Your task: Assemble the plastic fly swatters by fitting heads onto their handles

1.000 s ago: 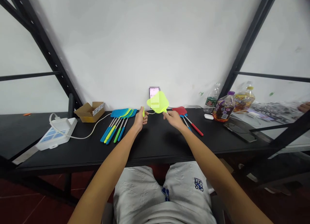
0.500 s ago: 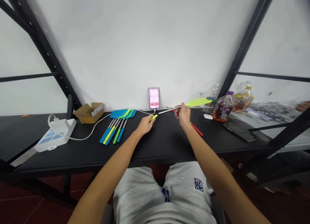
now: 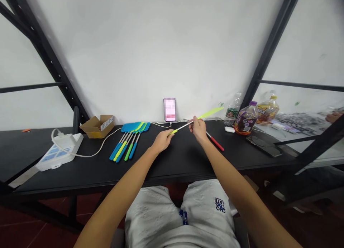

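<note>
Both my hands grip a yellow-green fly swatter [image 3: 212,112] with a silver rod, held over the black desk. My left hand [image 3: 162,140] is closed round its yellow-green grip, most of which the fingers hide. Further up, my right hand [image 3: 198,129] pinches the swatter where rod and flat head meet. The head points up to the right and shows as a narrow strip. Under my right hand and forearm lies a swatter with a red handle [image 3: 217,143], its head hidden. To the left, several fly swatters [image 3: 131,139] in blue, green and yellow-green lie fanned out, heads overlapping.
A phone [image 3: 170,109] leans on the wall with a cable. At left are an open cardboard box [image 3: 98,128] and a white power strip [image 3: 61,151]. Bottles [image 3: 245,119], a white case [image 3: 229,129] and a dark phone [image 3: 263,146] are at right, beside the black frame.
My right hand has come left and slightly down, nearer my left hand. The swatter's head has turned to look narrower, and less rod shows between my hands.
</note>
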The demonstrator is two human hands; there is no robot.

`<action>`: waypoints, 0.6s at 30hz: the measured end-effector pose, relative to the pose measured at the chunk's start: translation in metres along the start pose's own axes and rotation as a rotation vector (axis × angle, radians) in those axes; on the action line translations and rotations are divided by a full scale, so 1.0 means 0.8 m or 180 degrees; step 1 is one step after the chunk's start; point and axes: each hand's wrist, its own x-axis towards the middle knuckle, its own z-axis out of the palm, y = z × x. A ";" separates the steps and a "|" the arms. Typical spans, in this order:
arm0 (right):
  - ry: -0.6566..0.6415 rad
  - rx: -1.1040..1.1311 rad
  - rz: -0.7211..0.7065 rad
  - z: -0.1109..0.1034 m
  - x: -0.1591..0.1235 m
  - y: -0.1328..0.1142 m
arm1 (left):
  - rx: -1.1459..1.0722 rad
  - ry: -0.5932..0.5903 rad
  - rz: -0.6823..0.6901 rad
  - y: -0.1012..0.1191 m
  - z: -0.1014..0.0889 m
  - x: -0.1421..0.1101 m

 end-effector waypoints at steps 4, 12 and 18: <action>-0.0405 0.0035 0.0046 0.015 -0.014 0.003 | 0.0040 0.0043 0.0007 0.007 0.008 -0.002; -0.0800 -0.1619 -0.0231 -0.001 -0.007 0.010 | 0.0216 0.0178 -0.0414 0.012 -0.020 -0.009; -0.0017 -0.4084 0.0097 -0.045 0.013 0.008 | 0.0726 0.0628 -0.0974 0.003 -0.100 -0.083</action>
